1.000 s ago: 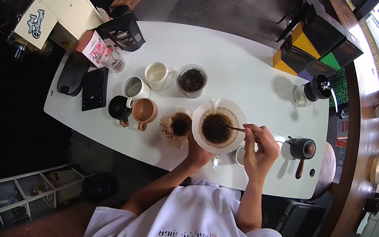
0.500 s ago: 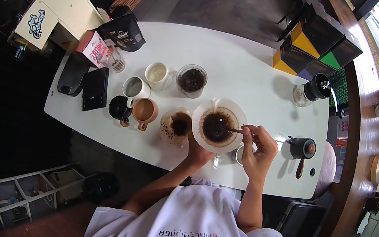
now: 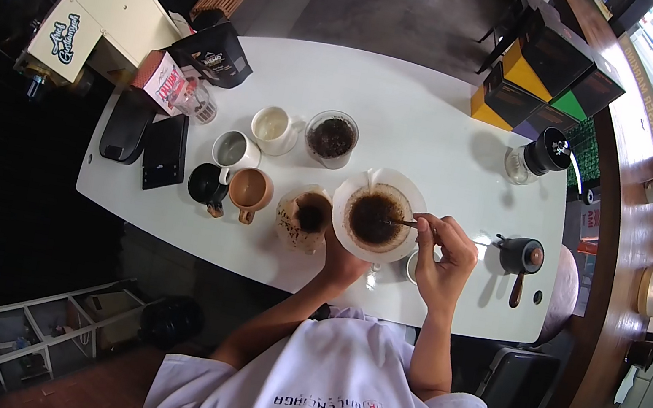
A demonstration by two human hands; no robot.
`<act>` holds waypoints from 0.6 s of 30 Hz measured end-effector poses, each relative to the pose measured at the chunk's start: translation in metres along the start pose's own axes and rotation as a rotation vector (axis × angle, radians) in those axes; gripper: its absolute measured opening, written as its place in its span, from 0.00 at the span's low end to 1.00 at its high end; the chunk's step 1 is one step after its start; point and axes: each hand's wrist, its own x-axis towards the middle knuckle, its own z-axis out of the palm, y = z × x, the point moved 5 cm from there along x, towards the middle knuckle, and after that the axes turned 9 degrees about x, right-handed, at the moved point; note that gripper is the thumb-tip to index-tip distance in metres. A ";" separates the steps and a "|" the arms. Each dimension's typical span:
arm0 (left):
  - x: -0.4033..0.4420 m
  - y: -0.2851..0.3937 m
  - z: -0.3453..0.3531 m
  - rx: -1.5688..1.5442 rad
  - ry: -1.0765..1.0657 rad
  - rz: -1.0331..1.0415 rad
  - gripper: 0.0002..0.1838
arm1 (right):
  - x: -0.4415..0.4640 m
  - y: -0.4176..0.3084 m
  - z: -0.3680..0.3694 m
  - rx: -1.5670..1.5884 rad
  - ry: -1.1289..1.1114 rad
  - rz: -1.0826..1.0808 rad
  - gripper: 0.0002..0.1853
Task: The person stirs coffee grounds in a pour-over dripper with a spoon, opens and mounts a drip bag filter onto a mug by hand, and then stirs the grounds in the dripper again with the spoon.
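Note:
My right hand (image 3: 448, 253) pinches the handle of a spoon (image 3: 406, 223), whose tip dips into the dark wet coffee (image 3: 373, 218) inside a paper-lined dripper (image 3: 352, 193). My left hand (image 3: 344, 258) is closed against the lower left side of the dripper, its fingertips hidden beneath it. Left of that hand lies a used filter (image 3: 289, 225) with dark grounds. A glass of grounds (image 3: 331, 139) stands beyond the dripper. Partly hidden beside my right hand is a white cup (image 3: 412, 266).
Several mugs, among them an orange one (image 3: 250, 188), stand left on the white table (image 3: 438, 145). A black kettle (image 3: 520, 256) and a hand grinder (image 3: 541, 155) are at the right. Boxes (image 3: 550, 64) stack at the far right; a cream machine (image 3: 113, 12) is at the left.
My right hand and the spoon have shifted slightly, the spoon tip moving within the coffee. My left hand stays at the dripper.

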 end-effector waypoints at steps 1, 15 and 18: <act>0.000 -0.001 0.000 -0.042 0.009 -0.039 0.34 | 0.000 0.000 -0.001 0.008 0.010 -0.001 0.03; -0.001 0.000 -0.001 0.025 0.001 0.011 0.34 | 0.000 -0.005 -0.011 0.003 0.115 -0.012 0.05; -0.001 0.001 -0.001 0.037 0.001 0.014 0.34 | 0.000 -0.004 -0.009 -0.041 0.079 -0.024 0.05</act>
